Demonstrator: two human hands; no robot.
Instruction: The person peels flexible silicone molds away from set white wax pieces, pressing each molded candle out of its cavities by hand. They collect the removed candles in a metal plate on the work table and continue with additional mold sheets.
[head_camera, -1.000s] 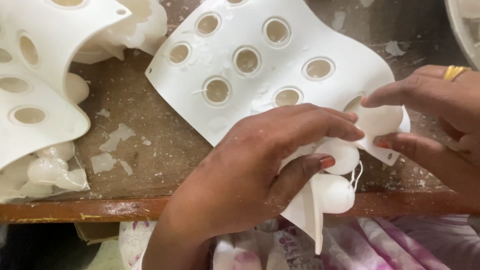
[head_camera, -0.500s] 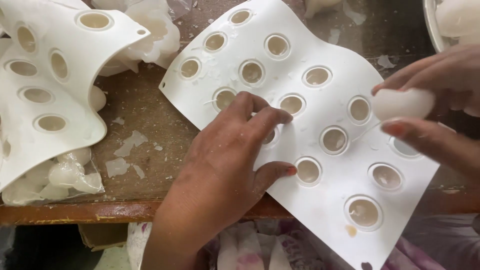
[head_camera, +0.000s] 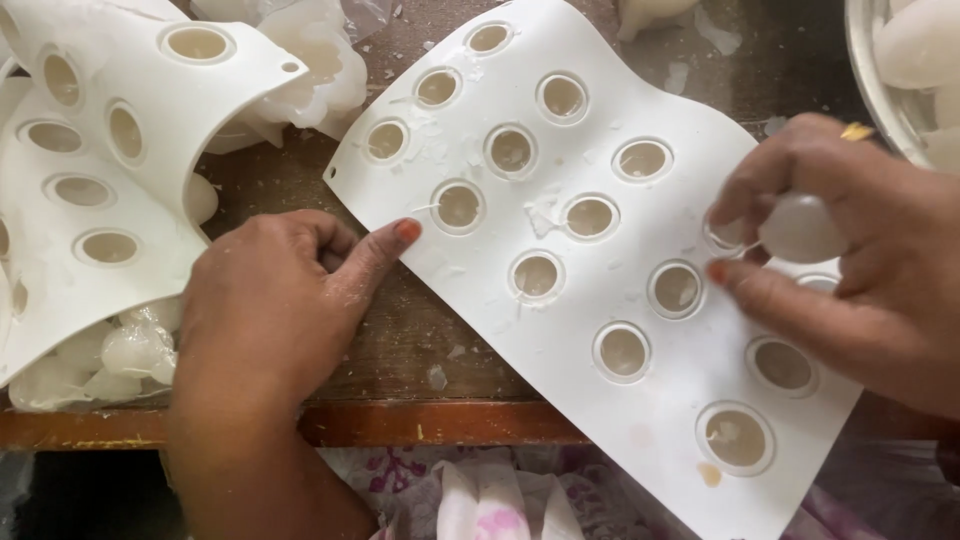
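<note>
A white flexible mould sheet (head_camera: 610, 300), pierced with rows of round cavities, is seen lying slantwise across a worn wooden table (head_camera: 420, 350), its near right corner hanging past the table's near edge. The left hand (head_camera: 280, 300) is rested on the table just left of the sheet, its fingers curled loosely into the palm and nothing held in them; only the thumb tip, with an orange-painted nail, is pressed against the sheet's left edge. The right hand (head_camera: 850, 240) is held over the sheet's right side, and a smooth white rounded piece (head_camera: 800, 228) is pinched between its thumb and fingers, just above a cavity near the right edge; a gold ring (head_camera: 856, 131) is worn on one finger. The cavities of the sheet are seen empty, with pale flakes scattered between them. At the far left, a second white mould sheet (head_camera: 110, 170) is curved upward, and translucent white lumps (head_camera: 120, 355) are piled beneath its near edge. More of the same whitish pieces (head_camera: 310, 70) are heaped beyond it at the far side. The rim of a metal bowl (head_camera: 868, 80) holding white lumps is visible at the far right corner. Patterned cloth (head_camera: 480, 500) is seen below the table's near edge
</note>
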